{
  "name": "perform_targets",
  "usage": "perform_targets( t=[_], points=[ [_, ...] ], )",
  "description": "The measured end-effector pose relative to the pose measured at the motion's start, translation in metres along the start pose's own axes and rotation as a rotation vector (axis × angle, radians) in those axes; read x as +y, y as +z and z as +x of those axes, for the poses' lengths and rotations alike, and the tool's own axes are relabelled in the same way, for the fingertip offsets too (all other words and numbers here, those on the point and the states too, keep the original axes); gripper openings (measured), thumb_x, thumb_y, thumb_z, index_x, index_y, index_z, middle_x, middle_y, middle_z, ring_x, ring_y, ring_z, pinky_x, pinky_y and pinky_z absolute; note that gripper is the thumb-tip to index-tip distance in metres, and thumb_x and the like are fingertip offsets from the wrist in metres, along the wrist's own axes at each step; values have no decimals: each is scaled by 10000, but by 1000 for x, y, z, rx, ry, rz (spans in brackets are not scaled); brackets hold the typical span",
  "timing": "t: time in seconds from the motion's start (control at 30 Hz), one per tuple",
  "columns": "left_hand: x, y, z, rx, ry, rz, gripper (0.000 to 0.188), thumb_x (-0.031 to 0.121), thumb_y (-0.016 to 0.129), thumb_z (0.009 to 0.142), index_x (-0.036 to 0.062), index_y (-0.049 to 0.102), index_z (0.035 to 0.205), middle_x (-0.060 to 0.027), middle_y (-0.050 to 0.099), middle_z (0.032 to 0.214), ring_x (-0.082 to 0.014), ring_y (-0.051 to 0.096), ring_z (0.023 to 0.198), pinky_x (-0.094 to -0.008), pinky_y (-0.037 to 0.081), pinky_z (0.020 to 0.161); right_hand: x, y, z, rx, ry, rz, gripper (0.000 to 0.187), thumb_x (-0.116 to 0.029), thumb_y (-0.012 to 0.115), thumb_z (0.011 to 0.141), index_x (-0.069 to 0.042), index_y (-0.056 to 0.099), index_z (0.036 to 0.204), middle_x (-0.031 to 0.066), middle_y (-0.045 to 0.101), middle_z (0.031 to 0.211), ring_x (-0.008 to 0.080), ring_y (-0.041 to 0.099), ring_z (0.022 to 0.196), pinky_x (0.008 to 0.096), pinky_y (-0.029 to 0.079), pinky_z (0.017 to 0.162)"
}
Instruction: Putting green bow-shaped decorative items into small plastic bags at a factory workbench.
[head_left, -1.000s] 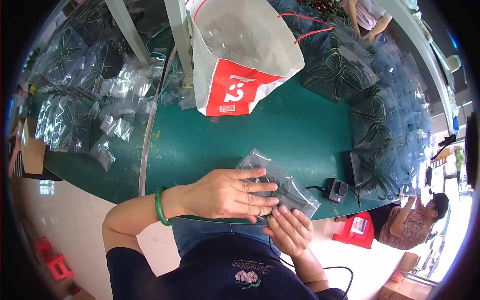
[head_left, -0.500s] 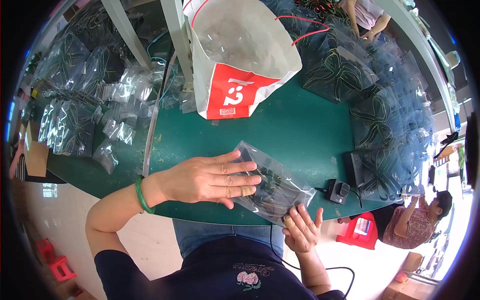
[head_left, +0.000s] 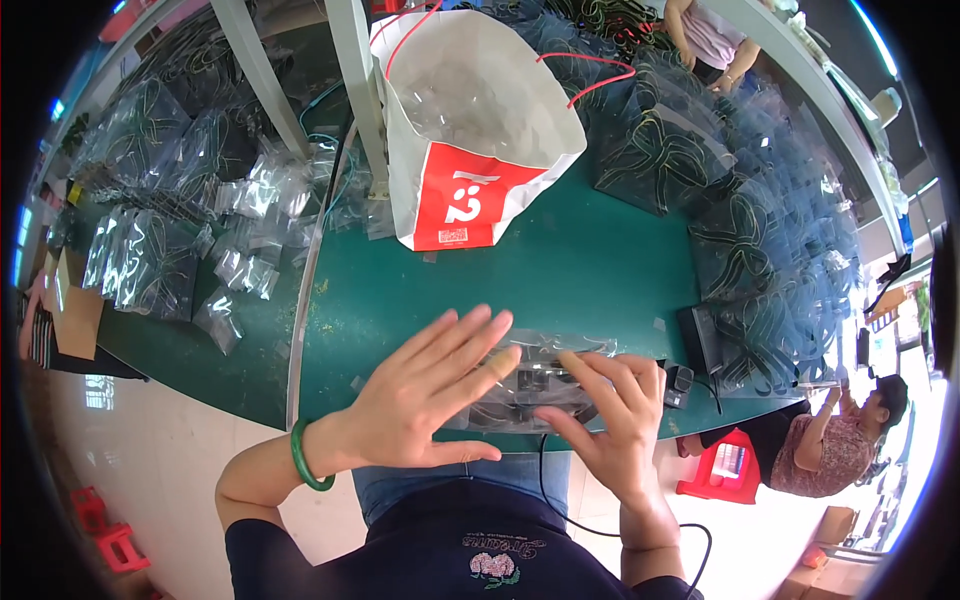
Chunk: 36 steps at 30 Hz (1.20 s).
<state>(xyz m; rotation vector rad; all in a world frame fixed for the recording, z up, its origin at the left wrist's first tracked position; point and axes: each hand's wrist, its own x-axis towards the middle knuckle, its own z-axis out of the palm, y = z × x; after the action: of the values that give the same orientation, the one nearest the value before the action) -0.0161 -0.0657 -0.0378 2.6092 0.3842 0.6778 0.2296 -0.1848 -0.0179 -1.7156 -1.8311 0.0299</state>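
Observation:
A clear plastic bag (head_left: 540,385) with dark, coiled-looking contents lies near the front edge of the green table. My left hand (head_left: 425,395) is stretched flat over the bag's left end, fingers straight and thumb apart. At the right end, my right hand (head_left: 620,410) curves around the bag, its fingers at the far side and its thumb at the near side. Glare and both hands hide part of the bag, and I cannot make out exactly what is inside.
A large white-and-red bag (head_left: 420,195) with red handles stands at the back. Filled clear bags (head_left: 745,240) are piled on the right, smaller packets (head_left: 245,270) on the left. A small black camera (head_left: 678,385) sits beside my right hand. Other people work at the far and right sides.
The plastic bag has turned from slanted to nearly level. My right hand has moved up and curled around its right end; my left hand has shifted slightly down, its fingers now angled upward.

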Motion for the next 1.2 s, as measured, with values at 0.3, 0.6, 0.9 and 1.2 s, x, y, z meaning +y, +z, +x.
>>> perform_targets(
  t=[0.3,0.6,0.9,1.2],
  points=[
    [-23,8,14,-166,-57,-143,893,565,777,931,27,504,1588,-147,485,1649,-368,452,1514,-594,278,1290,-10,-1,15,-195,-88,77,374,-109,874,812,-146,812,1179,-36,644,915,207,566,895,387,402,846],
    [-18,9,15,-142,-54,-143,841,572,777,933,76,536,1568,-153,484,1624,-373,457,1499,-612,285,1283,-1,15,6,-79,-149,-72,327,-112,886,797,-152,793,1108,-43,682,919,202,587,910,385,409,854],
    [-15,11,12,-133,-49,-127,655,549,797,924,123,712,1414,-181,468,1614,-422,466,1486,-686,316,1243,14,6,8,-162,-106,175,379,-68,890,814,-76,776,1176,30,748,952,254,608,882,377,504,823],
    [-17,8,11,-143,-108,-110,665,569,763,950,130,648,1435,-158,471,1599,-366,469,1481,-656,310,1246,2,6,14,-223,-100,94,208,-66,809,878,-75,765,1081,54,690,956,295,574,940,442,448,862]
  ],
)
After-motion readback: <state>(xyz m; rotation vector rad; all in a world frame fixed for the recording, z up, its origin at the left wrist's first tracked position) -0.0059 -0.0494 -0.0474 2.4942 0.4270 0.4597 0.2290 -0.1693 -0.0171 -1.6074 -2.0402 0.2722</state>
